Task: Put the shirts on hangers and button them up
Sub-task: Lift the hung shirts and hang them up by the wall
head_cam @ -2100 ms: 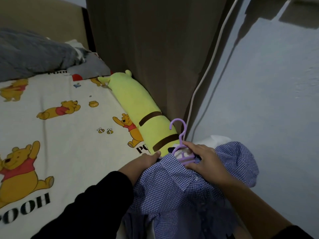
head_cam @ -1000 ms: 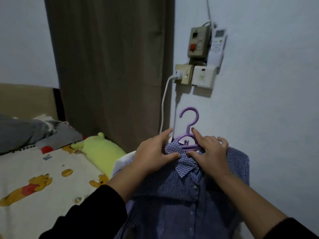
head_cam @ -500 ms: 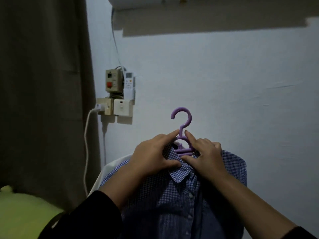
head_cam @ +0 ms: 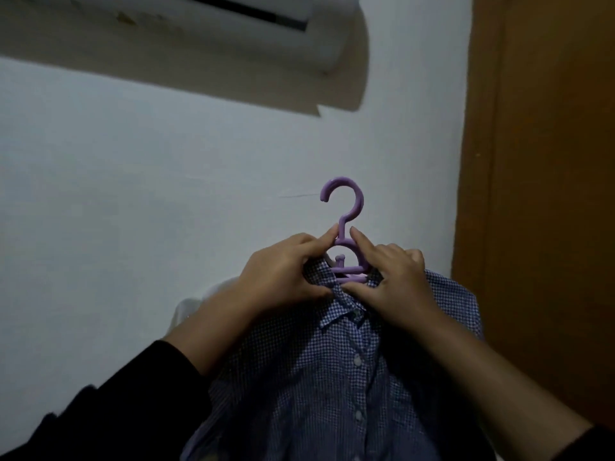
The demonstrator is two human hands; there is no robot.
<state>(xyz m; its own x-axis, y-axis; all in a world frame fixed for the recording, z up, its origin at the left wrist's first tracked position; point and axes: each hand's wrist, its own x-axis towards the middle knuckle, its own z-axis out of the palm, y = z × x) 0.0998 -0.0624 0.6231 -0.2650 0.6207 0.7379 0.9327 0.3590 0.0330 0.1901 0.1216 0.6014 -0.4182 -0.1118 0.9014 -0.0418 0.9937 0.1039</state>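
Observation:
A blue-and-white checked shirt (head_cam: 332, 377) hangs on a purple plastic hanger (head_cam: 344, 227), held up in front of a pale wall. Its front looks buttoned, with white buttons running down the placket. My left hand (head_cam: 283, 277) pinches the hanger's neck and the left side of the collar. My right hand (head_cam: 389, 281) grips the right side of the collar and hanger shoulder, index finger against the hook's stem. The hanger's arms are hidden inside the shirt. A bit of white cloth (head_cam: 189, 307) shows behind the shirt at the left.
A white air conditioner (head_cam: 206, 31) is mounted high on the wall, casting a dark shadow below it. A brown wooden door or wardrobe panel (head_cam: 539, 194) fills the right side. The pale wall (head_cam: 133, 194) spreads behind the hanger.
Both hands lifted the hung shirt from the bed up in front of the wall. The view swung right and upward, from the curtain and socket to the air conditioner and brown panel.

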